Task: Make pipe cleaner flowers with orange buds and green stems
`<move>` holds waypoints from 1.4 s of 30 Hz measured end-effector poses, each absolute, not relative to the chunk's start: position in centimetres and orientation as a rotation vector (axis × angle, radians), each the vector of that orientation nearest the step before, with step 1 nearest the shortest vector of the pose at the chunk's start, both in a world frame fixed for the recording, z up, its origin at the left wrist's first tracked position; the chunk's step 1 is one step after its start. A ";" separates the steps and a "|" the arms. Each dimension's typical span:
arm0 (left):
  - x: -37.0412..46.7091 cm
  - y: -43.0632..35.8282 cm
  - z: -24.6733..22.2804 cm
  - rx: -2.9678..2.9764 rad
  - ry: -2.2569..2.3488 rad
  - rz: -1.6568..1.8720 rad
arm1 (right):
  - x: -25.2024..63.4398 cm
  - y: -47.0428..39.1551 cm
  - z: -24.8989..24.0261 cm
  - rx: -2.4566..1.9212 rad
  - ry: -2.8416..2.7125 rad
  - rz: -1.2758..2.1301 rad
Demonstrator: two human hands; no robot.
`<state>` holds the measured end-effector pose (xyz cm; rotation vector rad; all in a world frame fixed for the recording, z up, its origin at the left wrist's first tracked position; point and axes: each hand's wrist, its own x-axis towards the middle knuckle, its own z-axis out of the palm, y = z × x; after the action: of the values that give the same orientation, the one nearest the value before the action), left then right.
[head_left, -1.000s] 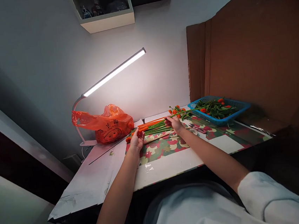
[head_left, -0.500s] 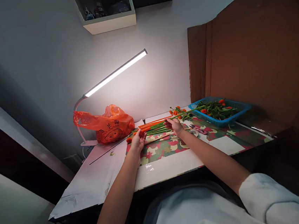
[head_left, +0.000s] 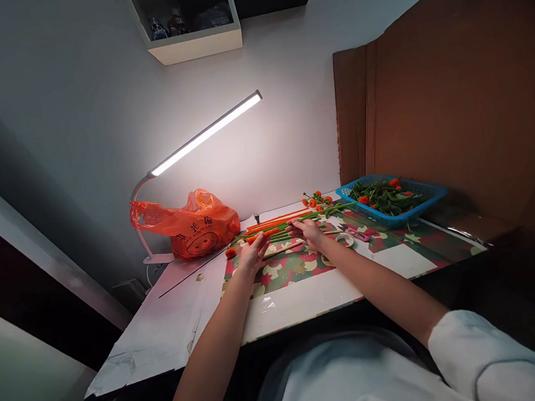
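My left hand (head_left: 254, 253) is closed around an orange coiled strip (head_left: 270, 232) that looks wound like a spring along a green stem. My right hand (head_left: 306, 232) pinches the long green stem (head_left: 339, 207), which runs out to the right toward the basket. Under and behind both hands lie more green stems (head_left: 280, 237) and straight orange strips (head_left: 281, 217). A loose orange flower head (head_left: 230, 253) rests just left of my left hand. The exact finger contact on the coil is partly hidden.
A blue basket (head_left: 395, 221) of leaves and orange flowers stands at the right, by a cardboard panel (head_left: 453, 113). Orange flowers (head_left: 317, 201) lie at the back. Near my right forearm are a tape roll (head_left: 346, 239) and scissors (head_left: 358, 234). An orange bag (head_left: 204, 228) sits under the lamp (head_left: 207, 134).
My hands have come closer together: the left has shifted slightly right with the coil, the right has moved left and a little down with the stem.
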<state>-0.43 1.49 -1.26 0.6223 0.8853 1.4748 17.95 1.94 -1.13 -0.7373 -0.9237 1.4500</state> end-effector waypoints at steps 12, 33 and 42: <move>0.3 1.2 -1.3 0.674 0.854 1.541 | 18.0 2.6 -1.6 -0.723 -0.799 1.460; -0.3 1.1 -0.5 0.605 0.859 1.672 | 20.0 4.4 -2.0 -0.812 -0.683 1.215; -0.4 1.1 -0.5 0.723 0.904 1.719 | 19.9 3.8 -1.3 -0.827 -0.729 1.278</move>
<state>-0.42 1.06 -0.49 0.7228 0.9036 1.7190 19.91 3.76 -1.33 -0.8273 -0.7285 1.2783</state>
